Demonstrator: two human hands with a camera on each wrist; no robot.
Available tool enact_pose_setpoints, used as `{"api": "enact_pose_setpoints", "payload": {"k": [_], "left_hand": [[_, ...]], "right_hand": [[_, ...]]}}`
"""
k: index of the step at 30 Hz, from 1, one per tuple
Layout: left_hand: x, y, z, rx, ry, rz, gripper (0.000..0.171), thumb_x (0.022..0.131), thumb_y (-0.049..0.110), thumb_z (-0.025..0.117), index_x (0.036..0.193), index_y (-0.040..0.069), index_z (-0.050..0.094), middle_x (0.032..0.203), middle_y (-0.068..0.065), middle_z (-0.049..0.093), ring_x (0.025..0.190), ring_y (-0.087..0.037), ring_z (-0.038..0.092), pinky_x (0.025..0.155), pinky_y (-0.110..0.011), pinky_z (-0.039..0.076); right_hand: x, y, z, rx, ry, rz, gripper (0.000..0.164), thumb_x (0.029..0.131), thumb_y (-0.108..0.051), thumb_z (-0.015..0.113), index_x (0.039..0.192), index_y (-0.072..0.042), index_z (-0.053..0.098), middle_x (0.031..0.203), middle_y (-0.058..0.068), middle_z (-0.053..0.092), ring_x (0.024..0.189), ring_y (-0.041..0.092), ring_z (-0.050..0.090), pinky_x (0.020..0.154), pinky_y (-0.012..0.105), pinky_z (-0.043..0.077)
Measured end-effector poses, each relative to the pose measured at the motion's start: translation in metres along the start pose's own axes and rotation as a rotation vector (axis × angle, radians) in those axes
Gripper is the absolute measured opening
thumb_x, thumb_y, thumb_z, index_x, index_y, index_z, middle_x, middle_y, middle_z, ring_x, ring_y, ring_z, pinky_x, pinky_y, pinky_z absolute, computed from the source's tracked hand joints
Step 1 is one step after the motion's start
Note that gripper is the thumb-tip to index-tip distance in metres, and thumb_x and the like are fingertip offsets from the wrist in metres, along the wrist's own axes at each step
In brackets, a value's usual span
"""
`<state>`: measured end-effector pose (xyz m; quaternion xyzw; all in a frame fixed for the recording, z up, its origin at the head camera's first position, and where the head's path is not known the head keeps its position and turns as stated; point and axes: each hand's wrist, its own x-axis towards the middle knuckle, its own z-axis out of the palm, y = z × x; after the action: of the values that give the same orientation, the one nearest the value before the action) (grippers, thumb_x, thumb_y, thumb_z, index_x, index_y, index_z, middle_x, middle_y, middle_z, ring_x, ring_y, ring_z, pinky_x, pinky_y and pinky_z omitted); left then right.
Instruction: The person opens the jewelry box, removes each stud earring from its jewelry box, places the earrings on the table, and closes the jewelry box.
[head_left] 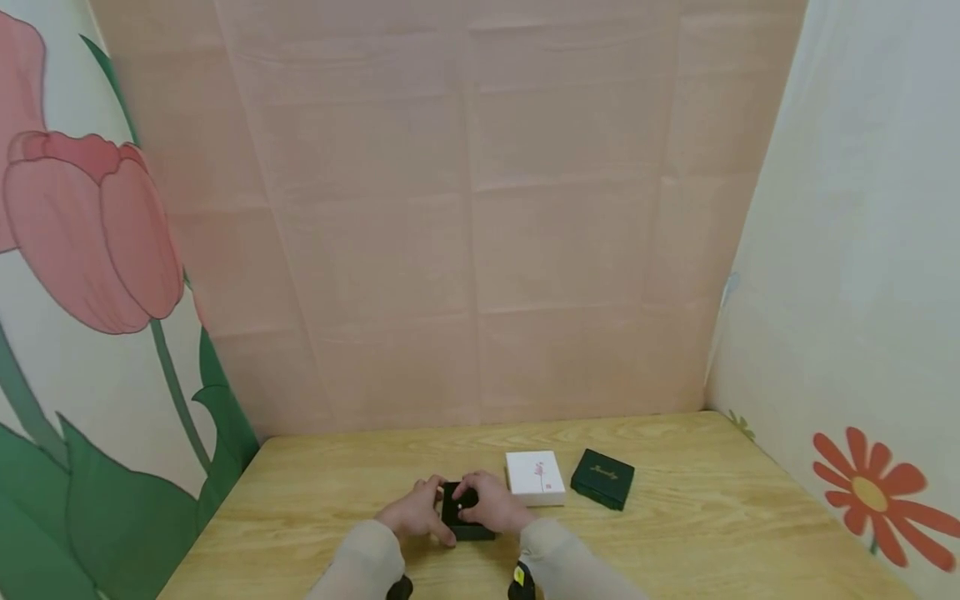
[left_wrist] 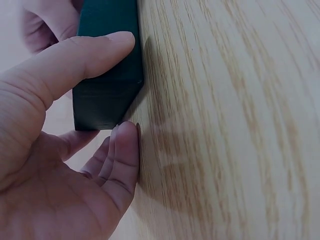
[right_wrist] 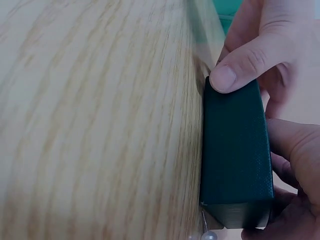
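A dark green jewelry box (head_left: 475, 532) with a black inside lies uncovered on the table. My left hand (head_left: 417, 511) grips it at its left end, the thumb (left_wrist: 107, 52) flat on the near side wall. Over the box reaches my right hand (head_left: 495, 502), its thumb and forefinger close together round a small white bead inside; what it belongs to is hidden. In the right wrist view, a pearl (right_wrist: 209, 235) on a thin metal pin shows by the box's right end, and the curled fingers of that hand are behind the box.
Behind my right hand sits a flat white box (head_left: 536, 478) with a pink flower print. To its right lies a dark green lid (head_left: 602, 479) with gold lettering. The wooden table (head_left: 337, 467) ends at a pink cloth backdrop.
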<state>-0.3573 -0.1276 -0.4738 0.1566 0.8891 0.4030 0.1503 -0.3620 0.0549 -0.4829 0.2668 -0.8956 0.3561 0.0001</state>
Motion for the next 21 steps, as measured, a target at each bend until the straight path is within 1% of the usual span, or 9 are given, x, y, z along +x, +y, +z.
{"api": "enact_pose_setpoints", "payload": {"k": [3, 8, 11, 15, 19, 21], "left_hand": [[0.0008, -0.0002, -0.0003, 0.000, -0.005, -0.003, 0.073, 0.064, 0.004, 0.085, 0.125, 0.006, 0.045, 0.119, -0.020, 0.046, 0.095, -0.029, 0.048, 0.090, -0.050, 0.040], [0.0019, -0.0008, -0.0009, -0.018, -0.026, -0.026, 0.078, 0.065, 0.005, 0.085, 0.130, 0.006, 0.043, 0.121, -0.020, 0.045, 0.097, -0.029, 0.048, 0.090, -0.051, 0.041], [0.0019, -0.0007, -0.0009, -0.017, -0.026, -0.020, 0.078, 0.065, 0.005, 0.086, 0.130, 0.006, 0.043, 0.120, -0.020, 0.045, 0.096, -0.029, 0.048, 0.090, -0.050, 0.041], [0.0016, -0.0010, -0.0009, -0.022, -0.040, -0.029, 0.079, 0.066, 0.006, 0.085, 0.131, 0.006, 0.042, 0.122, -0.020, 0.044, 0.096, -0.028, 0.048, 0.089, -0.049, 0.041], [0.0014, -0.0009, -0.0009, -0.027, -0.036, -0.027, 0.077, 0.066, 0.004, 0.085, 0.130, 0.005, 0.043, 0.121, -0.020, 0.044, 0.097, -0.029, 0.047, 0.089, -0.049, 0.041], [0.0014, -0.0006, -0.0009, -0.034, -0.023, -0.016, 0.075, 0.064, 0.002, 0.085, 0.127, 0.005, 0.044, 0.118, -0.020, 0.044, 0.097, -0.030, 0.046, 0.089, -0.049, 0.040]], "right_hand": [[0.0007, 0.0013, 0.0009, -0.022, 0.002, 0.001, 0.020, 0.076, -0.005, 0.076, 0.095, -0.006, 0.069, 0.116, 0.016, 0.062, 0.110, 0.035, 0.057, 0.095, 0.048, 0.045], [0.0012, 0.0027, 0.0018, -0.019, -0.005, 0.008, 0.016, 0.078, -0.006, 0.076, 0.093, -0.005, 0.070, 0.116, 0.017, 0.061, 0.112, 0.037, 0.056, 0.096, 0.050, 0.044], [0.0013, 0.0031, 0.0028, -0.022, 0.004, 0.010, 0.015, 0.077, -0.005, 0.075, 0.091, -0.005, 0.070, 0.116, 0.017, 0.061, 0.112, 0.038, 0.056, 0.096, 0.050, 0.044], [0.0015, 0.0034, 0.0045, -0.032, 0.018, 0.013, 0.014, 0.077, -0.005, 0.075, 0.090, -0.005, 0.070, 0.114, 0.016, 0.062, 0.111, 0.036, 0.057, 0.096, 0.049, 0.045], [0.0016, 0.0015, 0.0038, -0.020, 0.016, 0.032, 0.012, 0.078, -0.004, 0.075, 0.089, -0.004, 0.071, 0.115, 0.017, 0.062, 0.110, 0.037, 0.057, 0.096, 0.050, 0.045], [0.0021, 0.0004, 0.0033, -0.015, 0.015, 0.046, 0.012, 0.078, -0.004, 0.075, 0.089, -0.004, 0.071, 0.115, 0.017, 0.062, 0.110, 0.037, 0.057, 0.096, 0.051, 0.044]]}}
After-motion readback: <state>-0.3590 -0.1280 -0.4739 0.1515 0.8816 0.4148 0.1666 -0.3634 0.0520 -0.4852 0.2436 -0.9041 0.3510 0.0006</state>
